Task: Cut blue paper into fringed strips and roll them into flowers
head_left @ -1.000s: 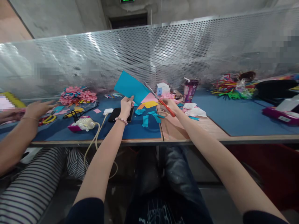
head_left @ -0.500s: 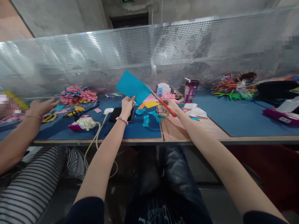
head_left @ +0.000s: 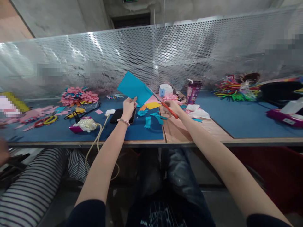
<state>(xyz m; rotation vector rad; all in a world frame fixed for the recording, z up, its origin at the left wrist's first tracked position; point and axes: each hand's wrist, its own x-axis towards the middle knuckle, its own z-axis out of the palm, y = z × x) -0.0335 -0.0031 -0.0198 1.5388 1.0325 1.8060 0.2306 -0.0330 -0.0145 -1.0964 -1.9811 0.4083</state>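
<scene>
My left hand (head_left: 129, 107) pinches the lower edge of a blue sheet of paper (head_left: 134, 86), held up above the table. In my right hand (head_left: 174, 107) is a pair of scissors (head_left: 168, 109) with orange handles, and my fingers are closed round them. The scissor blades meet the right side of the sheet. How far apart the blades are I cannot tell. Beneath the hands lie blue paper scraps (head_left: 148, 122), a fringed blue piece (head_left: 142, 113) and a yellow paper piece (head_left: 153, 106). A black phone (head_left: 116, 117) rests under my left wrist.
A purple cup with a straw (head_left: 193, 92) stands behind my right hand. At left are a pile of pink paper flowers (head_left: 77, 96), yellow-handled scissors (head_left: 50, 119) and a power strip with a cable (head_left: 86, 124). Pipe cleaners (head_left: 234, 90) lie at right. A perforated metal panel (head_left: 142, 56) closes the back.
The co-worker's arm at the left has drawn back toward the frame's edge, uncovering pink scraps and scissors. My hands, the blue sheet and my scissors have hardly moved.
</scene>
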